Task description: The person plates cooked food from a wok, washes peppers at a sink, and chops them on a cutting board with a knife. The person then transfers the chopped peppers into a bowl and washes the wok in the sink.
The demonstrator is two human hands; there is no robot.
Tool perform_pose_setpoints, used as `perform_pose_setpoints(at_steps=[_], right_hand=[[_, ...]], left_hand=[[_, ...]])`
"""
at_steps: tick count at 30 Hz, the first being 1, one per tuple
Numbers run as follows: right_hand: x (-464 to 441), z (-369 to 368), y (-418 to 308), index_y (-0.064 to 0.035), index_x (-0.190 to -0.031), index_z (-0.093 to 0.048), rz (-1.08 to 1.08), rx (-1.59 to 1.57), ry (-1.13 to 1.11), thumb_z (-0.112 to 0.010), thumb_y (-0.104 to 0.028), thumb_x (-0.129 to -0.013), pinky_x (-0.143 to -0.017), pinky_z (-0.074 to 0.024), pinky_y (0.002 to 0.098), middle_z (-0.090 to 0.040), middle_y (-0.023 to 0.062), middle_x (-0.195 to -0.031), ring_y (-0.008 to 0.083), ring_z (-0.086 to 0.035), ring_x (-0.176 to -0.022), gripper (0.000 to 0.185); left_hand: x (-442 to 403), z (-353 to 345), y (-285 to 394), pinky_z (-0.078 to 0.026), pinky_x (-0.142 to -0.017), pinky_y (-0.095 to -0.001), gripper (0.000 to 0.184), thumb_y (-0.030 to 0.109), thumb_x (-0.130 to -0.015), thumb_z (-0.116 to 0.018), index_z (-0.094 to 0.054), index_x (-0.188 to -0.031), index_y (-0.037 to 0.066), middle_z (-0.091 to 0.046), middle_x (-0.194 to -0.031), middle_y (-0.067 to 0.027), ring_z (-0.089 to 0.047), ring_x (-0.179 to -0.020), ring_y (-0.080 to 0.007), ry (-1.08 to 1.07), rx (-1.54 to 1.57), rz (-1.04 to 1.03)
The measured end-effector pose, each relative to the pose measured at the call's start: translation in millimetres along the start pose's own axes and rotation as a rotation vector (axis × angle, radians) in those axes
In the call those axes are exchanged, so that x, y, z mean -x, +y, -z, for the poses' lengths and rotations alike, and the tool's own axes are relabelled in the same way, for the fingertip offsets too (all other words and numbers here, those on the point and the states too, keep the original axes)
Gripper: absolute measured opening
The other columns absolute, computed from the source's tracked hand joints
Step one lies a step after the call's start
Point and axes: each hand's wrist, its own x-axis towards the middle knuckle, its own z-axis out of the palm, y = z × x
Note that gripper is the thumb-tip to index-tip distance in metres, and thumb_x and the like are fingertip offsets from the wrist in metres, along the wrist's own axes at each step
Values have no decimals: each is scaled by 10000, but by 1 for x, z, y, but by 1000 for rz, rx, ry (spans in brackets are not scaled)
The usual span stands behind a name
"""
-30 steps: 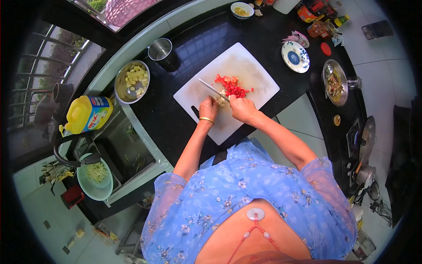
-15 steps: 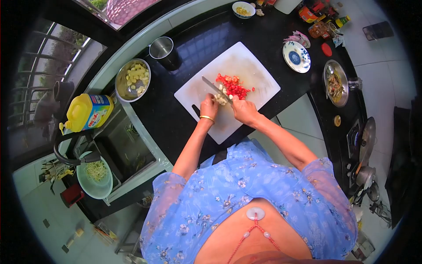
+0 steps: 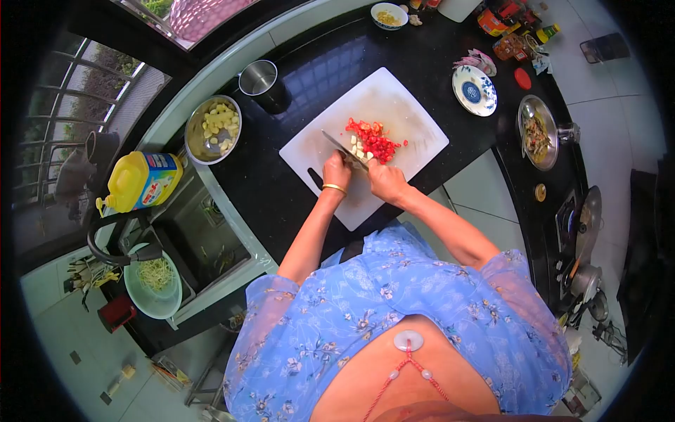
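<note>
The right hand (image 3: 388, 181) grips the knife (image 3: 343, 148) over the white board (image 3: 380, 95), tip pointing forward-left, long axis diagonal; the left hand (image 3: 336, 170) bunches beside the blade, its hold hidden; the yellow jug (image 3: 128, 181) bears an unreadable label (image 3: 159, 180).

Centre of the frame, and the right grip (image 3: 386, 183) swallows the handle of the knife (image 3: 344, 149) whole! Beside it, the left grip (image 3: 336, 172) has its fingertips tucked out of sight by the blade; whatever they press on can't be made out. Down at lower left, the tap (image 3: 144, 254) covers part of the green bowl (image 3: 151, 306). Upper right, bottles (image 3: 492, 24) with print too small to read! The top edge slices a white object (image 3: 460, 8); the bottom edge crops the blue top (image 3: 330, 302).
</note>
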Motion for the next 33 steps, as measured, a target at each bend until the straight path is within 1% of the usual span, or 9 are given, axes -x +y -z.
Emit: perform_pose_setpoints(at_steps=[8, 11, 13, 14, 17, 20, 22, 32, 33], right_hand=[[3, -4, -5, 32, -843, -413, -26, 11, -33, -465, -32, -681, -575, -481, 485, -579, 234, -619, 390, -603, -612, 181], [0, 17, -8, 29, -840, -408, -5, -3, -35, -453, -36, -702, -577, -480, 489, -578, 237, -615, 392, -603, -614, 159], [1, 39, -16, 32, -846, -416, -74, -66, 26, -443, -44, -720, -590, -481, 489, -585, 247, -643, 389, -608, -636, 150], [-1, 36, -13, 32, -846, -416, -75, -63, 23, -443, -44, -720, -590, -481, 489, -585, 247, -643, 389, -608, -636, 150], [-12, 15, 0, 20, -849, -426, -125, -68, 119, -488, -136, -813, -570, -469, 492, -578, 247, -640, 405, -593, -631, 172], [-14, 6, 7, 24, -851, -432, -163, -21, 63, -492, -145, -816, -584, -472, 489, -584, 250, -660, 408, -594, -644, 183], [-13, 17, 0, 39, -831, -429, -164, -68, 69, -450, -39, -718, -621, -485, 484, -586, 263, -664, 407, -606, -662, 139], [-10, 13, -5, 47, -847, -436, -178, -76, 70, -452, -36, -712, -615, -487, 486, -588, 270, -675, 416, -603, -660, 159], [-9, 7, -4, 36, -845, -435, -179, -77, 69, -465, -75, -756, -610, -483, 487, -586, 263, -668, 415, -599, -653, 145]], left_hand=[[5, 4, 4, -474, -596, -360, 113, 6, -678, -592, -540, -772, -31, -609, -699, -182, -613, -650, -294, 17, 93, 102], [3, 6, 5, -471, -592, -353, 205, -5, -651, -616, -530, -835, -29, -603, -692, -165, -612, -661, -286, -8, 97, 101], [1, 10, 10, -462, -658, -406, 293, 2, -652, -597, -497, -925, -31, -572, -772, -197, -584, -760, -351, -99, 107, 115], [-1, 5, 4, -463, -698, -417, 389, -9, -643, -599, -465, -1007, -34, -536, -898, -228, -559, -842, -368, -120, 76, 35], [-3, 3, 15, -467, -717, -436, 426, -14, -646, -600, -439, -1040, -34, -486, -992, -260, -538, -865, -405, -78, -46, -110], [-2, 9, 26, -470, -717, -458, 436, -18, -660, -592, -411, -1056, -27, -452, -997, -264, -537, -838, -430, -175, -42, -82], [0, 4, 24, -459, -741, -451, 432, -12, -643, -613, -425, -1032, -29, -461, -982, -255, -524, -856, -423, -191, -60, -59], [2, 0, 25, -461, -694, -465, 325, -33, -661, -579, -437, -953, -13, -463, -927, -246, -521, -805, -436, -194, -55, -54], [4, 0, 26, -461, -694, -465, 325, -33, -661, -579, -437, -953, -13, -463, -927, -246, -521, -805, -436, -200, -55, -51]])
